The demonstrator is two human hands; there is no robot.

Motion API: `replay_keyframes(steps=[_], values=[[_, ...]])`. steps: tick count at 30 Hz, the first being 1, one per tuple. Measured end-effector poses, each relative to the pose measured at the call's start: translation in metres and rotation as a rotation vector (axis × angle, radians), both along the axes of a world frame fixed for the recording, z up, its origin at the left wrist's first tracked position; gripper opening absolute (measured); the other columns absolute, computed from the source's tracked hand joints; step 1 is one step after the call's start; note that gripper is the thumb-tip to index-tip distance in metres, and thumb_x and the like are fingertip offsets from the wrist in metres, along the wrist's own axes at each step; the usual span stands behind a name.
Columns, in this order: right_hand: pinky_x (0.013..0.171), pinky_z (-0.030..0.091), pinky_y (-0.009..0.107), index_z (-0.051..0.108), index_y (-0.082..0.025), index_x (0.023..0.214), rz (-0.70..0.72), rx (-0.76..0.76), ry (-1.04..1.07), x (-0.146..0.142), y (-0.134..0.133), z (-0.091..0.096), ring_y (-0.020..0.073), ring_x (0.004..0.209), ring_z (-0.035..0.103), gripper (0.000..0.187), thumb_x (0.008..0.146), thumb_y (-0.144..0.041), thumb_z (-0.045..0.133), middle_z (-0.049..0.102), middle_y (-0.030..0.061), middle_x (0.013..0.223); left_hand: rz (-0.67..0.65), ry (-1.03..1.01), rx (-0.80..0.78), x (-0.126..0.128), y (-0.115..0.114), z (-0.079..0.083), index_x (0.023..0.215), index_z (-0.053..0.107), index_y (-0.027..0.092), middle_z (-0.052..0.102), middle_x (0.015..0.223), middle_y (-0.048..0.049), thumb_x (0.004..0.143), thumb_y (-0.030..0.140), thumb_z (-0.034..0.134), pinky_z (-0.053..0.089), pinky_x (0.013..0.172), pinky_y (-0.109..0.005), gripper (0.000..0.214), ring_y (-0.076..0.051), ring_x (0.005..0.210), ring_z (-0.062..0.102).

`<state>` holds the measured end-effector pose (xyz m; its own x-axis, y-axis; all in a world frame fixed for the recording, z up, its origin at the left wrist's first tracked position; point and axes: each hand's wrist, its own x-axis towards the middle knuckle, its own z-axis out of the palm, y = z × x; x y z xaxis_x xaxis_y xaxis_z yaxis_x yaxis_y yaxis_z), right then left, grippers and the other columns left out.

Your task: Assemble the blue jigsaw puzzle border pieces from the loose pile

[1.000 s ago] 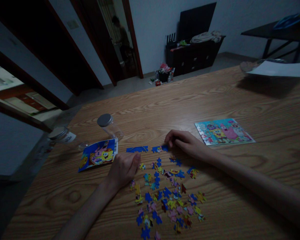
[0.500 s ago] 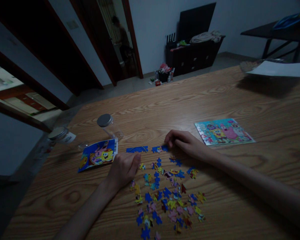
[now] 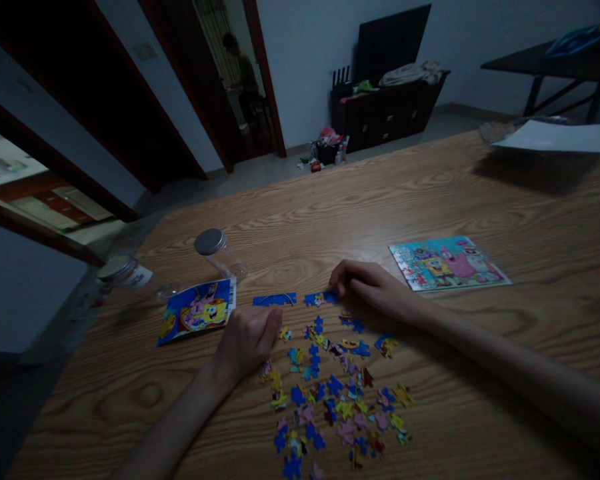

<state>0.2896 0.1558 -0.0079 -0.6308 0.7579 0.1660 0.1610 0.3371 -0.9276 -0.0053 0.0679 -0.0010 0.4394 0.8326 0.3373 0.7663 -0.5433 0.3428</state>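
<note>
My left hand [image 3: 250, 337] rests on the table as a loose fist, thumb toward the right. Whether anything is inside it is hidden. It lies next to the picture card [image 3: 200, 312] and just below a joined blue puzzle strip [image 3: 275, 299]. My right hand [image 3: 367, 283] has its fingers curled down at the right end of a second, shorter puzzle strip [image 3: 320, 299], blue with a pink and yellow patch; the fingertips seem to touch that end. Loose puzzle pieces [image 3: 345, 408] in blue, yellow, pink and red spread over the wood between my forearms.
Two clear jars with metal lids, one upright [image 3: 219, 252] and one farther left [image 3: 130, 275], stand behind the card. A cartoon puzzle sheet [image 3: 447, 264] lies right of my right hand. A glass bowl with white paper [image 3: 560, 137] sits far right. A person [image 3: 245, 73] is beyond the doorway.
</note>
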Motion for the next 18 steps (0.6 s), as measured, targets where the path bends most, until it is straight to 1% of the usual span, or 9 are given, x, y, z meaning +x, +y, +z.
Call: replay_keyframes(steps=[8, 18], values=[[0.078, 0.047, 0.032, 0.066, -0.021, 0.102, 0.006, 0.002, 0.002, 0.0008, 0.0005, 0.0004, 0.0185, 0.082, 0.064, 0.028, 0.090, -0.006, 0.045, 0.068, 0.0009, 0.086, 0.002, 0.007, 0.002, 0.0001, -0.0001, -0.0002, 0.067, 0.052, 0.022, 0.061, 0.057, 0.0003, 0.115, 0.028, 0.028, 0.042, 0.057, -0.029, 0.054, -0.015, 0.049, 0.061], [0.077, 0.047, 0.032, 0.066, -0.021, 0.100, 0.002, 0.000, 0.003, -0.0001, 0.0005, -0.0013, 0.0186, 0.082, 0.063, 0.029, 0.089, -0.005, 0.044, 0.068, 0.0006, 0.086, 0.003, 0.004, -0.006, 0.0000, -0.0002, -0.0009, 0.068, 0.053, 0.022, 0.062, 0.058, -0.0001, 0.114, 0.027, 0.028, 0.042, 0.056, -0.029, 0.053, -0.015, 0.049, 0.061]])
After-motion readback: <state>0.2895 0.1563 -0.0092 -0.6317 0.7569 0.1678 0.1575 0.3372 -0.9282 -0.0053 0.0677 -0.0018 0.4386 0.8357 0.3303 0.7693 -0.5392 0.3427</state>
